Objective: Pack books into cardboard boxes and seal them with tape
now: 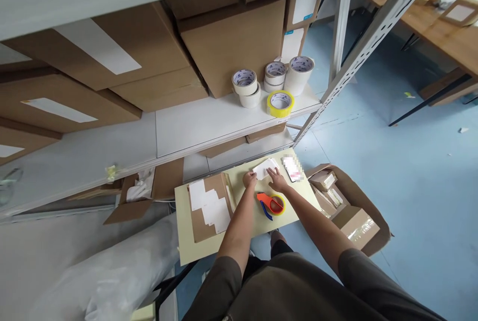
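A small stack of white paper slips [264,167] lies near the far edge of the pale yellow table [239,199]. At its left corner, my left hand [250,179] is closed, with the fingers pinching the edge of the slips. My right hand [277,180] rests on the lower right part of the slips, its fingers spread. Just below the hands lies an orange and blue tape dispenser [269,203] with a yellow roll of tape. Right of my right hand is a phone-like rectangle [293,168], blurred out. A flat cardboard piece [199,224] with overlapping white sheets [211,204] lies on the left.
Behind the table stands a metal shelf [194,129] with large cardboard boxes [235,37], several white tape rolls [244,82] and a yellow tape roll [280,104]. An open carton [383,234] of small boxes sits on the floor at right. Plastic wrapping [123,261] bulges at left.
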The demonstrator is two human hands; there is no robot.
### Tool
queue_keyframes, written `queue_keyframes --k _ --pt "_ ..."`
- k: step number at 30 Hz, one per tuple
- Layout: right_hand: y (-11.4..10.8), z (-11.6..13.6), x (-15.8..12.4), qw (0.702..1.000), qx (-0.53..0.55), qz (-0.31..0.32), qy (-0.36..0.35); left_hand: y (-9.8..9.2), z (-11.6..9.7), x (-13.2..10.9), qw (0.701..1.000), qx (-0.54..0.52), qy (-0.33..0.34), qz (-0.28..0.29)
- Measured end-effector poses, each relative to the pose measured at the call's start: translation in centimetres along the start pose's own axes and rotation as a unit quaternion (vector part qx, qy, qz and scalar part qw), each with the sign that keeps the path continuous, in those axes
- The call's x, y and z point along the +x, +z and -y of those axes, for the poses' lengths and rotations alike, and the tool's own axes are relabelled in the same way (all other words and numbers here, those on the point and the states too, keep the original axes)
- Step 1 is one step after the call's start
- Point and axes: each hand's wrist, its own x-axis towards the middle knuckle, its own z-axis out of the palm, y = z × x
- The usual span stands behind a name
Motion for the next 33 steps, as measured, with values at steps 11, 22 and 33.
queue_keyframes --k 11,22,33 --pt "-3.9 4.6 -3.2 0.957 0.183 -0.211 0.078 -5.0 -2.7 -4.6 0.994 -0.088 0.056 -0.014" --pt "-8.2 8.8 -5.4 0.957 0.206 -0.204 -0.010 -7.5 -6.1 -10.3 0.988 -0.138 0.066 -0.007" --pt "-11.6 11.0 -10.4 0.945 0.124 -0.233 -0.194 -6.3 -14.1 -12.3 0.941 0.058 0.330 0.040"
